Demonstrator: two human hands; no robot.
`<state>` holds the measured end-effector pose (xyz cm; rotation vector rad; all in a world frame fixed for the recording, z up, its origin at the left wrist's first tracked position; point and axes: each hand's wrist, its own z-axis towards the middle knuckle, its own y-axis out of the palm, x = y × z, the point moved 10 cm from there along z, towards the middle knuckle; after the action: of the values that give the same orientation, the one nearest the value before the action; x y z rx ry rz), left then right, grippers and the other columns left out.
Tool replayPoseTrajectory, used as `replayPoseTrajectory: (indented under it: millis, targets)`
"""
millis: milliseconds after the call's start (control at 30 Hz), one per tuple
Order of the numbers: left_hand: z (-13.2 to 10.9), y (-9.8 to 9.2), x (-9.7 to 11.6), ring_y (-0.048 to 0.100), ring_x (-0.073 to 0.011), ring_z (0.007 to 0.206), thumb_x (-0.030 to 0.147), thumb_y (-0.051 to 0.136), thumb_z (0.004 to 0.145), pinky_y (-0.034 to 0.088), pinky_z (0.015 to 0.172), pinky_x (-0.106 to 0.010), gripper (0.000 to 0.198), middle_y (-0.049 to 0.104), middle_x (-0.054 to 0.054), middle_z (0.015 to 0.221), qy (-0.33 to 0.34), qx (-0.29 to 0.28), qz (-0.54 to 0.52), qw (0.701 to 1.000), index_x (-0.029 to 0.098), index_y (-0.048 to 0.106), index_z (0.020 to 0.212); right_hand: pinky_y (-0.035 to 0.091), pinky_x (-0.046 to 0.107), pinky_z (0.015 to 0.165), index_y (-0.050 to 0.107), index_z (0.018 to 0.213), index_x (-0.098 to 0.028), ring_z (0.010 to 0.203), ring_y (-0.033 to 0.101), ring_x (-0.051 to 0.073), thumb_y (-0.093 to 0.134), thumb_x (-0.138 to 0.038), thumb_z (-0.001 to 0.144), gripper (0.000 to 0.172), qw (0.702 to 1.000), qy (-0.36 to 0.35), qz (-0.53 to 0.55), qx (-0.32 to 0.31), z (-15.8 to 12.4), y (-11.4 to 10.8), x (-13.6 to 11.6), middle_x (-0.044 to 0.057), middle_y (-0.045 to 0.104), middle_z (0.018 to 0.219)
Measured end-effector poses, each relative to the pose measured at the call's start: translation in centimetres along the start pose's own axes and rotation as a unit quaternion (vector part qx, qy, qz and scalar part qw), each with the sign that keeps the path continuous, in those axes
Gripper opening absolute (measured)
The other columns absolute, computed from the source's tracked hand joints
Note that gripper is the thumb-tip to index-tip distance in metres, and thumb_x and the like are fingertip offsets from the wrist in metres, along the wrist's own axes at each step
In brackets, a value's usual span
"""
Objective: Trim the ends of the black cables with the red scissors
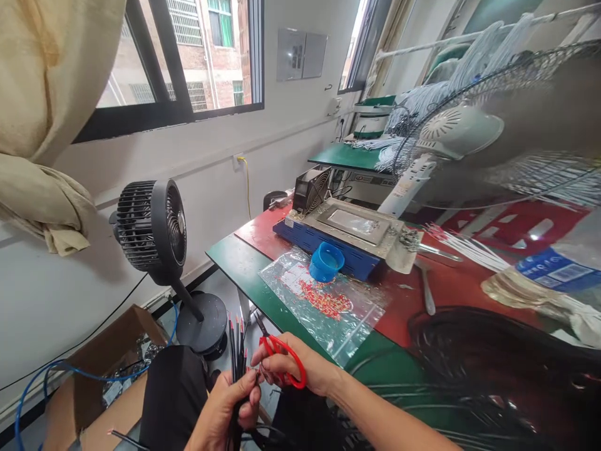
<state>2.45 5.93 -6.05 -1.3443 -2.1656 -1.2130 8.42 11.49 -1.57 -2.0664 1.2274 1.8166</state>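
Observation:
My left hand (230,401) is closed around a bundle of black cables (236,351), whose stripped ends show small red and light wire tips pointing up. In my right hand (286,360) is a pair of scissors with red handles (300,373), its dark blades angled up and to the left beside the cable tips. The fingertips of both hands meet at the bundle, and what lies between them is too small to make out. Beyond my hands, a clear plastic bag (347,341) lies on the table with a heap of red and yellow clippings (328,300) on it.
A blue cup (326,262) stands by a blue-sided heated unit (347,232). Black cable coils (469,351) cover the table's right side. A white desk fan (457,131) stands at right, a black floor fan (153,225) at left. An open cardboard box (70,394) sits below.

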Motion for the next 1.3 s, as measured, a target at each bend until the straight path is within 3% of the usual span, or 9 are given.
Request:
replayPoseTrajectory:
  millis: [200, 400, 567, 633, 767, 867, 1000, 1200, 1300]
  targets:
    - [0.1, 0.4, -0.2, 0.024, 0.0000, 0.032, 0.035, 0.065, 0.066, 0.009, 0.037, -0.019, 0.026, 0.042, 0.005, 0.042, -0.014, 0.000, -0.009, 1.000, 0.011, 0.054, 0.065, 0.032, 0.019, 0.048, 0.065, 0.082, -0.011, 0.050, 0.045, 0.006, 0.060, -0.029, 0.065, 0.025, 1.000, -0.016, -0.008, -0.001, -0.3, -0.5, -0.3, -0.001, 0.055, 0.058]
    - [-0.2, 0.0, 0.8, 0.022, 0.0001, 0.034, 0.036, 0.064, 0.067, 0.011, 0.039, -0.020, 0.028, 0.039, 0.007, 0.041, 0.031, 0.036, 0.003, 0.999, 0.012, 0.053, 0.061, 0.034, 0.019, 0.050, 0.064, 0.083, -0.011, 0.052, 0.043, 0.006, 0.064, -0.036, 0.066, 0.030, 0.996, -0.051, -0.076, 0.018, -0.2, -1.1, -0.8, 0.000, 0.057, 0.063]
    - [-0.1, -1.1, 1.3, 0.025, -0.0011, 0.031, 0.042, 0.071, 0.057, 0.011, 0.039, -0.023, 0.042, 0.048, 0.004, 0.043, 0.084, 0.094, 0.055, 0.991, 0.010, 0.060, 0.083, 0.033, 0.019, 0.051, 0.061, 0.070, -0.012, 0.053, 0.041, 0.007, 0.061, -0.043, 0.072, 0.031, 0.970, -0.118, -0.194, 0.087, -0.8, -1.5, -1.8, -0.002, 0.051, 0.057]
    - [0.0, -1.6, 1.7, 0.026, -0.0016, 0.032, 0.044, 0.072, 0.054, 0.010, 0.040, -0.023, 0.047, 0.046, 0.004, 0.043, 0.105, 0.125, 0.086, 0.983, 0.008, 0.062, 0.082, 0.033, 0.020, 0.052, 0.058, 0.067, -0.013, 0.054, 0.041, 0.008, 0.059, -0.044, 0.074, 0.032, 0.965, -0.130, -0.201, 0.108, -1.0, -1.6, -1.9, -0.002, 0.051, 0.057]
    - [0.1, -2.2, 1.7, 0.023, -0.0022, 0.033, 0.051, 0.072, 0.048, 0.009, 0.040, -0.024, 0.052, 0.035, 0.009, 0.039, 0.099, 0.164, 0.075, 0.979, 0.009, 0.061, 0.078, 0.034, 0.020, 0.054, 0.055, 0.072, -0.014, 0.055, 0.042, 0.008, 0.052, -0.049, 0.078, 0.036, 0.967, -0.112, -0.199, 0.110, -1.0, -1.4, -1.6, -0.002, 0.050, 0.060]
    - [-0.3, -2.3, 2.2, 0.019, -0.0014, 0.036, 0.046, 0.067, 0.059, 0.009, 0.041, -0.023, 0.037, 0.030, 0.010, 0.044, 0.113, 0.162, 0.028, 0.980, 0.015, 0.053, 0.072, 0.029, 0.019, 0.051, 0.055, 0.077, -0.015, 0.056, 0.038, 0.008, 0.051, -0.053, 0.078, 0.038, 0.956, -0.078, -0.275, 0.067, -0.9, -0.5, -1.4, -0.003, 0.045, 0.061]
    - [-1.0, -2.4, 3.1, 0.017, -0.0020, 0.043, 0.040, 0.060, 0.070, 0.010, 0.044, -0.022, 0.026, 0.028, 0.009, 0.052, 0.146, 0.154, 0.014, 0.977, 0.017, 0.047, 0.073, 0.023, 0.019, 0.049, 0.054, 0.074, -0.015, 0.057, 0.036, 0.008, 0.055, -0.054, 0.075, 0.039, 0.918, -0.039, -0.393, 0.023, -0.9, 0.5, -0.5, -0.004, 0.044, 0.063]
    - [-1.2, -3.3, 3.2, 0.020, -0.0031, 0.044, 0.040, 0.064, 0.066, 0.013, 0.045, -0.022, 0.036, 0.028, 0.009, 0.052, 0.148, 0.208, 0.033, 0.966, 0.012, 0.053, 0.087, 0.016, 0.022, 0.048, 0.043, 0.061, -0.016, 0.052, 0.030, 0.007, 0.048, -0.056, 0.079, 0.043, 0.878, -0.043, -0.474, 0.041, -0.5, 0.2, 0.5, -0.005, 0.037, 0.056]
    - [-1.2, -3.6, 3.1, 0.023, -0.0035, 0.044, 0.040, 0.067, 0.062, 0.015, 0.046, -0.022, 0.043, 0.030, 0.009, 0.051, 0.145, 0.228, 0.033, 0.962, 0.010, 0.056, 0.090, 0.016, 0.023, 0.048, 0.038, 0.057, -0.016, 0.051, 0.028, 0.007, 0.044, -0.057, 0.080, 0.047, 0.875, -0.031, -0.481, 0.046, -0.5, -0.1, 0.7, -0.005, 0.032, 0.053]
